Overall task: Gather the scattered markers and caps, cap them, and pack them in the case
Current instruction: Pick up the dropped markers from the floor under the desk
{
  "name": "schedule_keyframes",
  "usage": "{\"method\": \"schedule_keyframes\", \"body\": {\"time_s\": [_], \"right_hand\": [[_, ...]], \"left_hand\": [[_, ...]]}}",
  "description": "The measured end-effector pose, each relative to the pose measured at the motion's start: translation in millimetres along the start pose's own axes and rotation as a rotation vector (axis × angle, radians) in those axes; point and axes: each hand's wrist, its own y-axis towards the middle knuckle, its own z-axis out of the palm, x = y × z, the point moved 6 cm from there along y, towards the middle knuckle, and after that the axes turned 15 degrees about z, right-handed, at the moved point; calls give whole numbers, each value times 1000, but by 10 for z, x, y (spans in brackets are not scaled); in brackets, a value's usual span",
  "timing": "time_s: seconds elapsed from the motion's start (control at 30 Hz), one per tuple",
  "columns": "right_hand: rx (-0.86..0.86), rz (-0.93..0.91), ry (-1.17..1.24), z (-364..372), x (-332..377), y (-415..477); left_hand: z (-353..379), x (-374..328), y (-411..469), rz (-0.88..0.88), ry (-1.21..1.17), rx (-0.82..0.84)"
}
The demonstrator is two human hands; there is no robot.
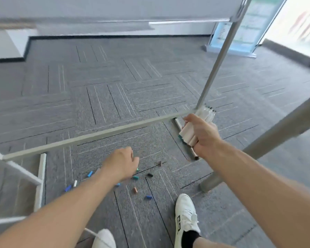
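Note:
My right hand (pixel 202 135) grips a bundle of several white uncapped markers (pixel 198 124), held above the carpet by the stand's corner. One more marker (pixel 193 153) lies on the carpet just below that hand. My left hand (pixel 123 162) reaches down over scattered caps, fingers curled downward; whatever is under the fingers is hidden. Loose caps lie around it: blue cap (pixel 89 174), white cap (pixel 75 183), dark blue cap (pixel 67 188), teal cap (pixel 135 177), black cap (pixel 149 175), brown cap (pixel 135 190), another brown cap (pixel 160 163), blue cap (pixel 149 197). No case is in view.
A grey metal stand frame (pixel 97 135) crosses the carpet, with an upright post (pixel 217 59) and white feet (pixel 40 178). A thick grey leg (pixel 268 142) slants at right. My white shoes (pixel 185 217) stand at the bottom edge. A banner base (pixel 231 49) sits far back.

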Motion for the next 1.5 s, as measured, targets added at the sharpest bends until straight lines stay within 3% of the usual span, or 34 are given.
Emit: {"method": "schedule_keyframes", "body": {"time_s": [0.13,0.43,0.67,0.9,1.17,1.33,1.5], "right_hand": [[-16,-110,0,-563,479,-1075],[-74,-327,123,-1789,1030,-3000],[-296,-535,186,-3325,1565,-4276],[-518,-635,297,-5044,1436,-5176],[-709,-610,369,-6386,964,-5305],[-668,-377,289,-6779,731,-4663],[-629,-105,75,-6832,624,-3890]], "left_hand": [[-827,-760,-666,260,329,-6],[-1982,-2186,-1697,502,351,-141],[-2300,-3650,-2072,706,418,-228],[-2071,-5342,-2393,983,468,-208],[-1246,-7143,-2821,1271,497,-81],[-720,-7948,-2970,1427,372,-5],[-353,-8151,-2807,1486,346,40]]}}
